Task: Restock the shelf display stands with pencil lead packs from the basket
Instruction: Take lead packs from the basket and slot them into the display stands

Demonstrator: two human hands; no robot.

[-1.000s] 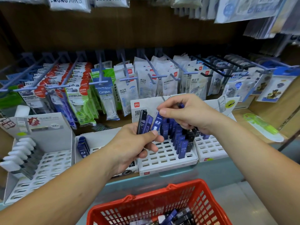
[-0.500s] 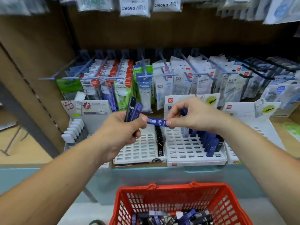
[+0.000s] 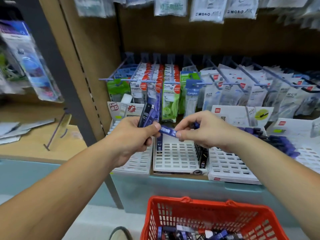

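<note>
At the brown wooden shelf bay (image 3: 173, 40), under hanging clear packets (image 3: 207, 9), I saw a pale teal ledge (image 3: 155, 189) carrying four white slotted plastic display stands (image 3: 178, 158) side by side. Behind them, blue wire hooks (image 3: 225, 70) held rows of bagged stationery. A dark metal upright (image 3: 57, 66) stood left of the bay. Below the ledge sat one red plastic mesh basket (image 3: 204, 202), with a heap of blue and black lead packs (image 3: 190, 232) in its bottom, too jumbled for me to count.

The left hand (image 3: 131, 137) was closed around two upright lead packs, one black marked HB (image 3: 145, 116) and one blue (image 3: 153, 116), above the leftmost stand. Its thumb also pressed one end of a single blue lead pack (image 3: 168, 131) lying level between the hands, over the second stand. The right hand (image 3: 206, 130) pinched that pack's other end between thumb and forefinger. Something else blue showed inside the right fingers; I couldn't make it out. The second stand held a row of black packs (image 3: 201, 155) along its right edge.
</note>
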